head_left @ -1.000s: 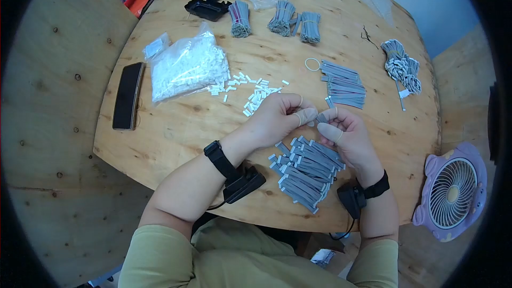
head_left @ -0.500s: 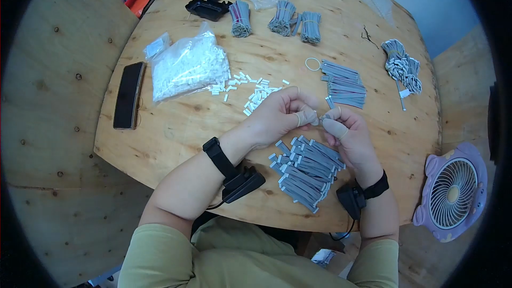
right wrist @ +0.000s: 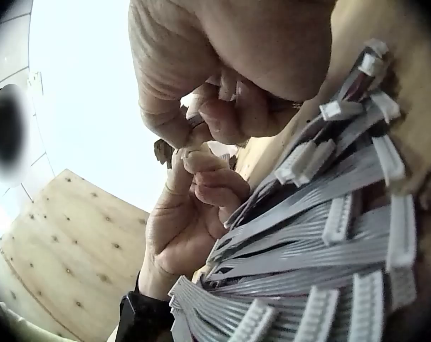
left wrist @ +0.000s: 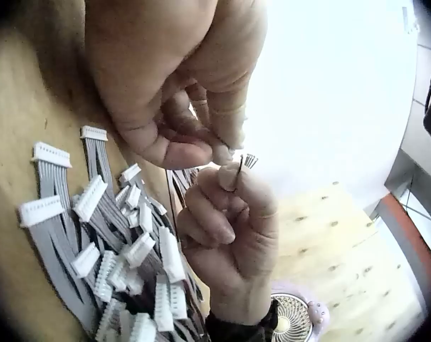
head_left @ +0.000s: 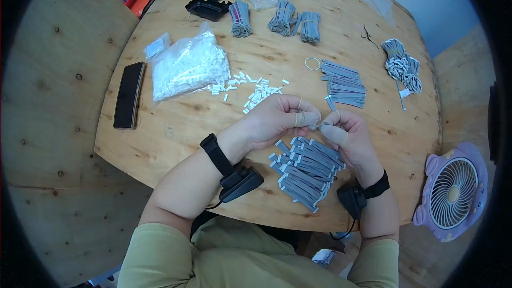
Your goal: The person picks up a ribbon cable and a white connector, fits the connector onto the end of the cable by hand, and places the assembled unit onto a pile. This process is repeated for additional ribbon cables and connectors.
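Both hands meet over the middle of the table, pale covers on some fingertips. My right hand (head_left: 353,137) pinches a short grey ribbon cable between thumb and forefinger. Its thin split wire ends (left wrist: 251,161) poke out beside the fingertips in the left wrist view. The thumb and forefinger of my left hand (head_left: 271,120) pinch at that same cable's end, fingertip to fingertip with the right; I cannot tell if a connector is between them. Just below lies a pile of grey ribbon cables (head_left: 306,168) with white connectors (left wrist: 43,212) on their ends.
Loose white connectors (head_left: 260,94) lie beyond the left hand, near a clear bag (head_left: 186,69) full of them. Loose ribbon cables (head_left: 344,88) lie beyond the right hand; tied bundles (head_left: 310,26) stand behind. A phone (head_left: 129,96) lies left, a purple fan (head_left: 453,192) stands right.
The fingertips of both hands have come together at the cable's end, and the grey strip seen earlier in the right hand is now mostly covered. The left wrist has shifted slightly.
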Motion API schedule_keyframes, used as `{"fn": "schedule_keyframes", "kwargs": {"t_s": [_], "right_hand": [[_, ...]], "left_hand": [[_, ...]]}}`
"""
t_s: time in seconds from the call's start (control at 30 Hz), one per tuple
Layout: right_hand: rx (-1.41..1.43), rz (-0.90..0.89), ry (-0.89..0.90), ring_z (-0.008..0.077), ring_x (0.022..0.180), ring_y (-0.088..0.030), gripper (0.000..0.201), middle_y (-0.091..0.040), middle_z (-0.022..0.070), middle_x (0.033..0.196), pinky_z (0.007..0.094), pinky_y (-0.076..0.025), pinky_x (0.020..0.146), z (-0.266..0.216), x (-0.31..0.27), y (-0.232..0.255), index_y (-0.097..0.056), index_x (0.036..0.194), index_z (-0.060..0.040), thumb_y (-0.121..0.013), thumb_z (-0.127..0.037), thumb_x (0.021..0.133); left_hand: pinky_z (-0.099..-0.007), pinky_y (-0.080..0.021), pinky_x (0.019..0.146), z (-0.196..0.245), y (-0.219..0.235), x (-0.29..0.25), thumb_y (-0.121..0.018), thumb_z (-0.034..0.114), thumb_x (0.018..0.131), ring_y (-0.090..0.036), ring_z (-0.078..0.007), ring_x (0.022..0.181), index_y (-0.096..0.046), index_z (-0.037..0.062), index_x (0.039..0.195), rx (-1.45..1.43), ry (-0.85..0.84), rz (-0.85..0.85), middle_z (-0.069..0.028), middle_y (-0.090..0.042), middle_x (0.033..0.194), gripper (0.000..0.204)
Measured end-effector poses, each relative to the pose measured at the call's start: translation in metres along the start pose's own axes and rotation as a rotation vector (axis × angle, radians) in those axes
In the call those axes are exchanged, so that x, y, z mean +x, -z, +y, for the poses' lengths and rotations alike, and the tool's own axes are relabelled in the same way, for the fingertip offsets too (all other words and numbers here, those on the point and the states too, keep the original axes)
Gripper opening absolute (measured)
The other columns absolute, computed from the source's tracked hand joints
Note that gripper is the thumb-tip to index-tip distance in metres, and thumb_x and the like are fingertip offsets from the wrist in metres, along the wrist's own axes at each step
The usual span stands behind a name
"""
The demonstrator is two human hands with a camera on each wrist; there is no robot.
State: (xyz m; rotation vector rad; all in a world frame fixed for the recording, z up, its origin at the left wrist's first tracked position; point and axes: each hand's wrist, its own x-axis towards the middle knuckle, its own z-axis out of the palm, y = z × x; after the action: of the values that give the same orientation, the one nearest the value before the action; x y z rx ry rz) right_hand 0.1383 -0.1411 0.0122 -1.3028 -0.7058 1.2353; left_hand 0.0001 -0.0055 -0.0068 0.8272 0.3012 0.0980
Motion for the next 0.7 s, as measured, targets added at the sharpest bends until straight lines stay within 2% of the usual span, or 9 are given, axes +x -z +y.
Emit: {"fn": "schedule_keyframes", "kwargs": {"t_s": [0.27,0.7], "right_hand": [[-0.017,-0.032,-0.011,0.002,0.059,-0.049,0.011,-0.055,-0.002,0.069,0.0161,-0.039,0.053,-0.0016,-0.0008,0.0005,-0.057,0.08,-0.0026,-0.064,-0.009,0.075],[-0.039,-0.018,-0.001,0.0017,0.059,-0.049,0.011,-0.055,-0.0023,0.069,0.0161,-0.039,0.053,-0.004,-0.0019,-0.0004,-0.056,0.079,-0.0028,-0.064,-0.01,0.076]], "left_hand": [[-0.0205,-0.047,0.061,-0.0012,0.0014,0.0004,-0.061,0.01,0.079,-0.056,-0.0093,0.067,-0.06,-0.001,0.092,0.022,-0.014,-0.045,-0.0045,-0.06,0.078,0.018],[-0.019,-0.048,0.061,0.0021,-0.0002,-0.0017,-0.062,0.007,0.078,-0.058,-0.01,0.067,-0.06,-0.0019,0.093,0.036,-0.008,-0.045,-0.0062,-0.062,0.08,0.018]]}}
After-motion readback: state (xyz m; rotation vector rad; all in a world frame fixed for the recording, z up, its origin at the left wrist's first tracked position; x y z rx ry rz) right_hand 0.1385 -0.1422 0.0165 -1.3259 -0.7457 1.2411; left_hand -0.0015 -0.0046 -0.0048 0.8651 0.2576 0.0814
